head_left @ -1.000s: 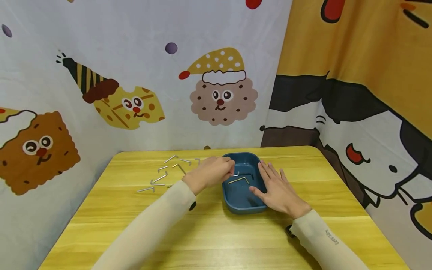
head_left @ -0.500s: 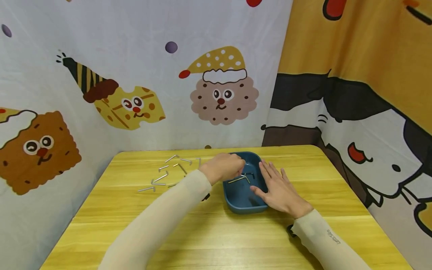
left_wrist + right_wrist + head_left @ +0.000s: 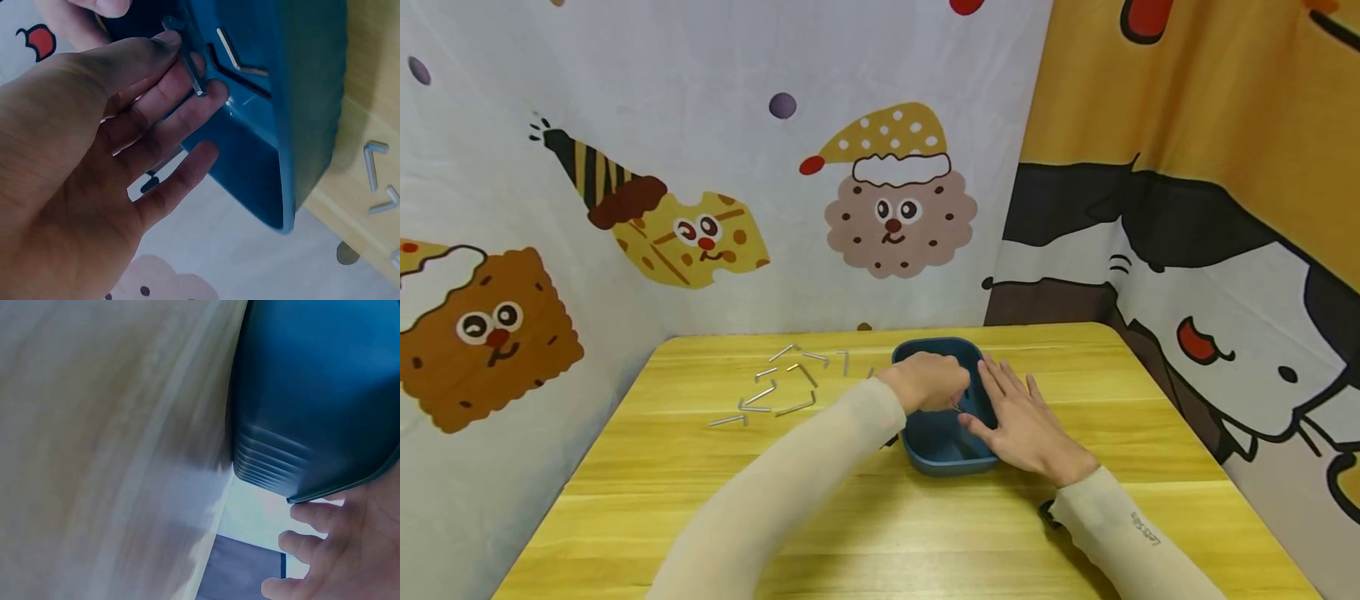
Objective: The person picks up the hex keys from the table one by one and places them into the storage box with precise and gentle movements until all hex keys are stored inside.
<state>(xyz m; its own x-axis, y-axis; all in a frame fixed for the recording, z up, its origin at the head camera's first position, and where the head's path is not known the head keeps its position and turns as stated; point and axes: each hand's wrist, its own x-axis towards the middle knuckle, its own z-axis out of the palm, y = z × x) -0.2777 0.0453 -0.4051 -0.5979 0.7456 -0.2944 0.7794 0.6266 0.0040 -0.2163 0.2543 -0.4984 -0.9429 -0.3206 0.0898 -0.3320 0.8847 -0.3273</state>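
Note:
My left hand point(image 3: 931, 383) is over the blue plastic box point(image 3: 951, 464). In the left wrist view its thumb and fingertips pinch a dark hex key point(image 3: 192, 72). Inside the box lie a gold-coloured hex key point(image 3: 231, 51) and a black hex key point(image 3: 232, 74); from the head camera the left hand mostly hides them. My right hand point(image 3: 1022, 429) lies along the box's right rim with its fingers extended. Its spread fingers also show beside the box's rim in the right wrist view.
Several hex keys, such as a silver one point(image 3: 727, 420) and a two-toned one point(image 3: 805, 375), lie scattered on the wooden table point(image 3: 865, 533) left of the box. A cartoon-printed curtain point(image 3: 715, 100) stands behind the table and along its sides.
My left hand has moved right, from the box's left edge to over its middle, and now covers the hex keys inside. The right hand stays at the right rim.

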